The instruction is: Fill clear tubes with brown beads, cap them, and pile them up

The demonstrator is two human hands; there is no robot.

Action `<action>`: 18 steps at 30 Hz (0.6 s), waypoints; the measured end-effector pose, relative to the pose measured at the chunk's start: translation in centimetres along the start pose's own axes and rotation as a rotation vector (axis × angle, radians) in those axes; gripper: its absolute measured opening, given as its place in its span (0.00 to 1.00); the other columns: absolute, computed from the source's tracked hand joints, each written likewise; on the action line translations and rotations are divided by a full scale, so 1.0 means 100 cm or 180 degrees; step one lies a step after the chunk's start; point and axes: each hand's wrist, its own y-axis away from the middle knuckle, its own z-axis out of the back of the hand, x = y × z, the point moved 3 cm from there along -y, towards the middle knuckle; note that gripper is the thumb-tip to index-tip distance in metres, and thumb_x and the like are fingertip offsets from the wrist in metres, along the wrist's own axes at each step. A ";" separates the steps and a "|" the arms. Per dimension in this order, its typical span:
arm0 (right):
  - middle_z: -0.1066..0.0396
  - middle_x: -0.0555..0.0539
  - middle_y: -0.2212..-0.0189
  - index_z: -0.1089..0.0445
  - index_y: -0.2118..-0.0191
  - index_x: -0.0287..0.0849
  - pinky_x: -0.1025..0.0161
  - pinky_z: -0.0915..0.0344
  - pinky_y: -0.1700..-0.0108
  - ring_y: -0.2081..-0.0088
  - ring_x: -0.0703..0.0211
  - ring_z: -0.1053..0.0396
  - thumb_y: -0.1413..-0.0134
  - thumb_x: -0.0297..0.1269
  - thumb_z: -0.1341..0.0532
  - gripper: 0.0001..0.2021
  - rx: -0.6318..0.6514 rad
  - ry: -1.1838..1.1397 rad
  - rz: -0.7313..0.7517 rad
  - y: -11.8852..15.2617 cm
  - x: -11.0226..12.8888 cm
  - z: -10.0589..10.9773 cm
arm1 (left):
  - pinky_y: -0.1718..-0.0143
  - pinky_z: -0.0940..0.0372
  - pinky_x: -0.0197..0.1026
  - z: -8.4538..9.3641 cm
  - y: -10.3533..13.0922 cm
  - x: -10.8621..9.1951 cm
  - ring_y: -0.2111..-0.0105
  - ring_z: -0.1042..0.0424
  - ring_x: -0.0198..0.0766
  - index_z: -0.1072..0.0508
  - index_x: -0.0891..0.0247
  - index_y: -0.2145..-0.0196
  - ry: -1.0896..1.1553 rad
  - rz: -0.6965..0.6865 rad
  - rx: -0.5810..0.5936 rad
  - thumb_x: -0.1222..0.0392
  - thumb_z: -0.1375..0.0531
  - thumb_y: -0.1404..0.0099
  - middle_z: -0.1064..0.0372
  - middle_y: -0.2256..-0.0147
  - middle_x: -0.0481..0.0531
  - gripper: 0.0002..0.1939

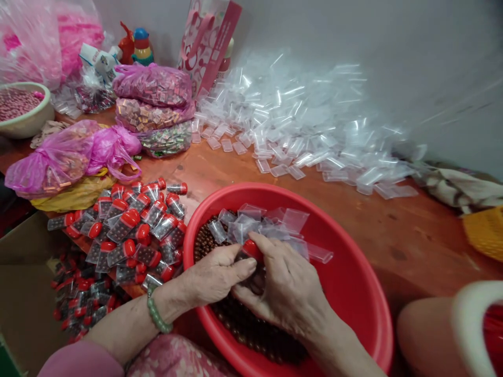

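Observation:
Over a red basin (pixel 353 262), my left hand (pixel 220 272) and my right hand (pixel 288 283) close together on one small clear container with a red cap (pixel 251 248). The left thumb and fingers grip its side, while the right fingers press around the cap; most of its body is hidden. Under my hands the basin holds many dark brown round beads or balls (pixel 206 238). Several clear plastic boxes (pixel 294 220) lie on top of them toward the far side. A pile of filled, red-capped containers (pixel 129 225) spreads left of the basin.
More capped containers (pixel 84 298) lie in a cardboard box (pixel 23 267) below the table edge. A heap of clear boxes (pixel 298 120) lies against the wall. Pink bags (pixel 157 84) and a white bowl (pixel 47 112) stand left. A white-rimmed container (pixel 463 309) is at right.

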 end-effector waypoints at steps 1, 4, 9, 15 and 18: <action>0.28 0.38 0.67 0.47 0.41 0.32 0.55 0.31 0.68 0.68 0.49 0.29 0.47 0.43 0.45 0.30 -0.0033 0.0050 0.0053 0.000 0.000 0.001 | 0.62 0.41 0.36 0.000 0.000 0.001 0.68 0.37 0.32 0.32 0.67 0.68 -0.0037 0.0009 0.0018 0.44 0.37 0.42 0.37 0.69 0.48 0.21; 0.28 0.37 0.68 0.45 0.43 0.30 0.56 0.31 0.69 0.69 0.49 0.28 0.47 0.44 0.45 0.29 -0.0098 0.0107 0.0180 0.000 0.000 0.002 | 0.60 0.41 0.37 0.001 0.001 0.002 0.67 0.37 0.33 0.30 0.68 0.65 -0.0121 -0.0017 0.0075 0.45 0.39 0.40 0.36 0.69 0.49 0.20; 0.27 0.37 0.66 0.48 0.41 0.33 0.56 0.30 0.67 0.68 0.48 0.27 0.47 0.45 0.44 0.31 -0.0045 0.0103 0.0195 0.004 0.000 0.001 | 0.57 0.40 0.38 -0.001 0.002 0.001 0.65 0.36 0.35 0.29 0.68 0.63 -0.0139 -0.0137 0.0124 0.42 0.40 0.41 0.36 0.69 0.49 0.23; 0.31 0.28 0.52 0.56 0.36 0.29 0.50 0.31 0.59 0.53 0.41 0.31 0.44 0.44 0.45 0.36 0.0126 -0.0015 -0.0288 0.002 0.004 -0.001 | 0.65 0.38 0.35 0.000 0.002 -0.006 0.70 0.34 0.32 0.27 0.67 0.59 0.0107 -0.0019 -0.0194 0.42 0.36 0.43 0.30 0.68 0.51 0.24; 0.31 0.27 0.53 0.52 0.37 0.26 0.49 0.32 0.57 0.51 0.40 0.33 0.44 0.44 0.43 0.35 -0.0078 0.0109 -0.0390 -0.001 0.007 0.000 | 0.71 0.37 0.35 0.002 -0.003 -0.010 0.74 0.31 0.34 0.25 0.68 0.63 0.0474 0.0164 -0.0501 0.37 0.41 0.41 0.28 0.72 0.53 0.27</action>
